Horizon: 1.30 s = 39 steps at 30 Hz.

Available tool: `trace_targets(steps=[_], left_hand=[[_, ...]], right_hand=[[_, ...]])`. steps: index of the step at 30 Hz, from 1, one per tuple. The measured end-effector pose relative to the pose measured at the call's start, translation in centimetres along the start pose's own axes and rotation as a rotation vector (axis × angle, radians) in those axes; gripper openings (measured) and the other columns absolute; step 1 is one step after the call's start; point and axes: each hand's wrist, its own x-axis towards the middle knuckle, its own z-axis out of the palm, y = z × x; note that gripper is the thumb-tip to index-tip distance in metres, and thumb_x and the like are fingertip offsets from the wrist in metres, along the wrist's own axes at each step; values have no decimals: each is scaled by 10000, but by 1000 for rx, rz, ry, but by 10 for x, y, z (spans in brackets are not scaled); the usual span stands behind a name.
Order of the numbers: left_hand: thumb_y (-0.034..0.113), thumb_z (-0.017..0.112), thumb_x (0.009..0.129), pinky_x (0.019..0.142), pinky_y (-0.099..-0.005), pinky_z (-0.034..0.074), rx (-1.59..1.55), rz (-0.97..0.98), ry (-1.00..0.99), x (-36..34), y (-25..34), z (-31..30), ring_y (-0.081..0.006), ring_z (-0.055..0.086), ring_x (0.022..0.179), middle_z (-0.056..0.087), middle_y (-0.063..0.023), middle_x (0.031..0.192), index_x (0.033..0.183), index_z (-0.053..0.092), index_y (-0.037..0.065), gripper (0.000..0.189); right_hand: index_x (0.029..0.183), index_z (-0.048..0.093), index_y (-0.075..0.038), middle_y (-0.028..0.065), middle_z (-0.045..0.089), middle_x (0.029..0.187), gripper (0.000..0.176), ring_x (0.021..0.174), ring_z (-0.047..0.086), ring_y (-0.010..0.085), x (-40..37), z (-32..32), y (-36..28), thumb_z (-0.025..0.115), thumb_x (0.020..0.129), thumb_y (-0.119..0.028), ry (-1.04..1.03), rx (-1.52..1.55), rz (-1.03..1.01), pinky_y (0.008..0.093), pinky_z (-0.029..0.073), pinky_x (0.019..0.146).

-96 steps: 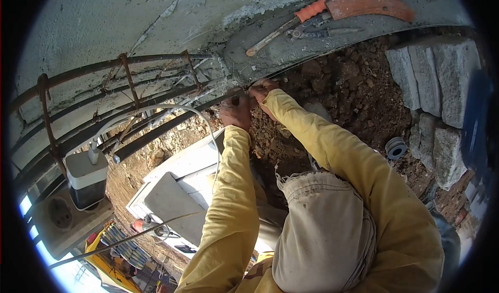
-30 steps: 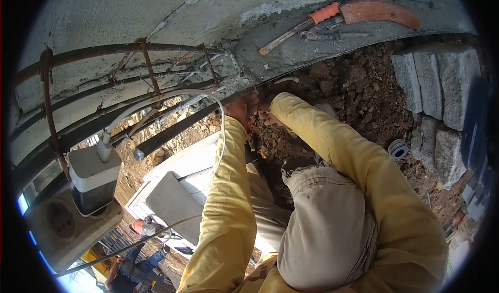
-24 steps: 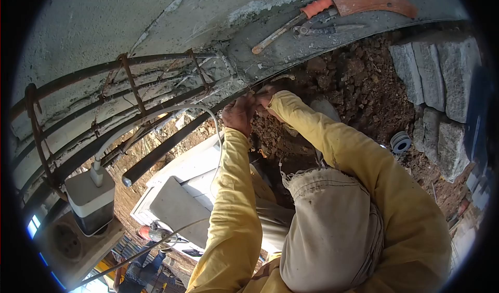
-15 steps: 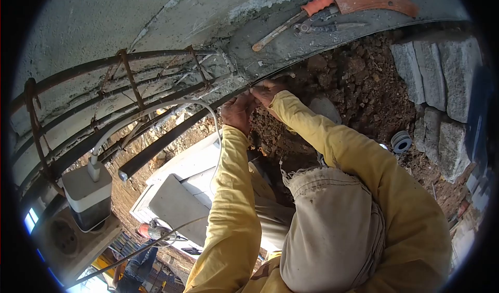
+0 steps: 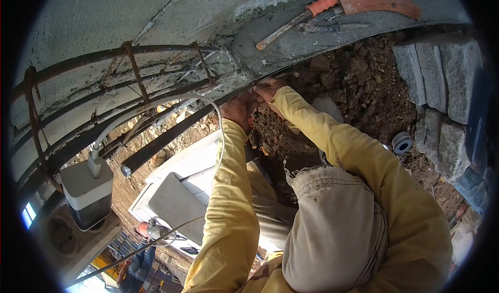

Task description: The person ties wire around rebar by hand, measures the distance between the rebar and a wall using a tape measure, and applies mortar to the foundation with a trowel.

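Note:
Both of my hands meet at a dark metal bar (image 5: 169, 130) running along the concrete edge. My left hand (image 5: 238, 109) is closed on or against the bar, its fingertips partly hidden. Just right of it, my right hand (image 5: 268, 89) is bent in at the same edge, fingers closed, and what they pinch is too small to make out. Left of the hands, rusty rebar (image 5: 78, 69) with tied stirrups curves along the concrete wall (image 5: 130, 12). Broken soil and rock (image 5: 364, 80) lie below and right of the hands.
Pliers (image 5: 322, 23), an orange-handled tool (image 5: 322, 4) and a chisel-like stick (image 5: 280, 31) lie on the concrete ledge. A white charger (image 5: 87, 186) with a cable hangs at left. Stone blocks (image 5: 431, 80) and a wire spool (image 5: 402, 143) are at right; a person (image 5: 136, 269) is lower left.
The view has shifted slightly. Both hands stay together at the same place on the bar, with only slight movement of the fingers.

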Motion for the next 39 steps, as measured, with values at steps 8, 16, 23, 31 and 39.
trace_targets(steps=[8,16,23,31,39], left_hand=[[128,606,821,705,-288,508,-12,20,-4,-5,4,6,-180,628,783,650,-79,896,907,600,-1,155],[124,559,852,637,-295,511,-246,218,-60,26,-47,19,-174,623,755,638,-75,872,938,600,23,138],[96,574,834,644,-274,518,135,554,55,16,-52,4,-160,620,739,640,-84,853,920,608,18,121],[156,566,850,723,-268,480,-80,59,-36,-12,-3,11,-139,613,818,646,-39,911,920,598,66,118],[166,571,850,718,-284,492,24,26,-42,-6,4,6,-160,621,839,643,-55,933,947,592,32,167]], right_hand=[[1026,536,24,126,621,853,301,739,615,228,-21,10,-30,583,840,-209,62,-193,165,323,514,603],[924,630,-31,198,639,858,282,818,628,291,9,-2,-21,645,734,-239,97,-776,-13,369,491,757],[823,652,-3,140,654,766,240,715,624,192,36,-11,30,638,750,-231,74,-356,-207,320,495,678],[907,638,-9,137,658,817,281,723,627,197,30,-15,17,627,772,-256,-62,-178,-58,323,490,676],[1011,546,19,113,611,836,293,709,609,215,55,-18,23,585,807,-188,7,-475,68,355,543,635]])
